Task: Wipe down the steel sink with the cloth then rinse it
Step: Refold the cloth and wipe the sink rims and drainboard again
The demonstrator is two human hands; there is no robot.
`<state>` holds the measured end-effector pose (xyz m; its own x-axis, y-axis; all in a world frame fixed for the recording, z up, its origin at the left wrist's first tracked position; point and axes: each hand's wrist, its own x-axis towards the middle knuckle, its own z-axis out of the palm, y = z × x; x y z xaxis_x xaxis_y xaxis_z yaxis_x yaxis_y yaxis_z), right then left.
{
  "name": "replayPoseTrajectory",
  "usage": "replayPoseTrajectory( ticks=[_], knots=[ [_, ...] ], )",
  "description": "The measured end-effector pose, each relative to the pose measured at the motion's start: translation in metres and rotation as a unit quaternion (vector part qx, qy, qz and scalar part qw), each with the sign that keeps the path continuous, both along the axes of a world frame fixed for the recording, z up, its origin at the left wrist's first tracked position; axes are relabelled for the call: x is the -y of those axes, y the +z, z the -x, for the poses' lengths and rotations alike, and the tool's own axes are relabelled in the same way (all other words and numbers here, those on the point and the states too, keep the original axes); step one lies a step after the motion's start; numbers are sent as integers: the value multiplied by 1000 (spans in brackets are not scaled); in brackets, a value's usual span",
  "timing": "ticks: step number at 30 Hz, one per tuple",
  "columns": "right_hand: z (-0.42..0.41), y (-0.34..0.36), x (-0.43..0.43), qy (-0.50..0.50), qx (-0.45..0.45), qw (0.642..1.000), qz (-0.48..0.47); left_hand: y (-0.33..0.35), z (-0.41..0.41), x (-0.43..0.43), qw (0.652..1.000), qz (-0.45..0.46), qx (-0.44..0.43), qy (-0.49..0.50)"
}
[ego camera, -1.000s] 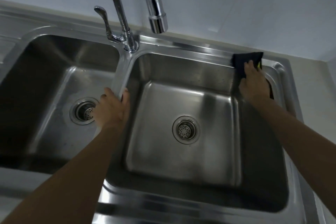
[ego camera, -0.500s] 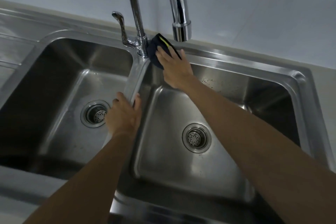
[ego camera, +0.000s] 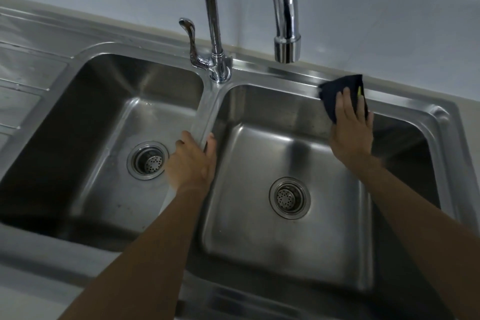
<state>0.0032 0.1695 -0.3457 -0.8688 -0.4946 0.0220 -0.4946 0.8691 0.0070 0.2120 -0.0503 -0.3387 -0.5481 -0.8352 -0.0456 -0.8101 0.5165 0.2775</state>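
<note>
A steel double sink [ego camera: 285,74] fills the view, with a left basin [ego camera: 104,117] and a right basin [ego camera: 285,228]. My right hand [ego camera: 350,132] presses a dark cloth [ego camera: 335,96] with a yellow-green edge flat against the back wall and rim of the right basin, toward its right end. My left hand [ego camera: 191,163] grips the divider [ego camera: 207,109] between the two basins, fingers wrapped over it. No water runs from the chrome faucet spout [ego camera: 287,47].
The faucet's lever [ego camera: 192,41] and upright pipe stand at the back of the divider. Each basin has a round drain strainer [ego camera: 146,160], the right strainer [ego camera: 289,197] near the basin's middle. A ribbed draining board [ego camera: 20,86] lies at the left. Tiled wall behind.
My right hand has swept the cloth along the back rim, from the far right corner to the faucet base and back rightward. The left hand kept its hold on the divider.
</note>
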Motion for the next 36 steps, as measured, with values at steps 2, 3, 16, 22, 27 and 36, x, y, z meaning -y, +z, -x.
replayPoseTrajectory(
  ticks=[2,3,16,22,27,36],
  knots=[
    [-2,0,34,52,-21,998,-22,-1,0,1,1000,-3,3,3],
    [-2,0,54,86,-27,996,-29,-2,1,1,1000,-7,3,3],
    [-27,15,163,238,104,963,78,-1,1,3,1000,-14,4,-2],
    [-58,14,171,218,186,945,155,1,-2,6,996,-78,-33,-16],
    [-82,21,197,231,188,940,166,4,-27,27,950,-270,-157,-26],
    [-187,10,193,181,182,943,211,-6,-143,113,911,-301,65,-274]
  ],
)
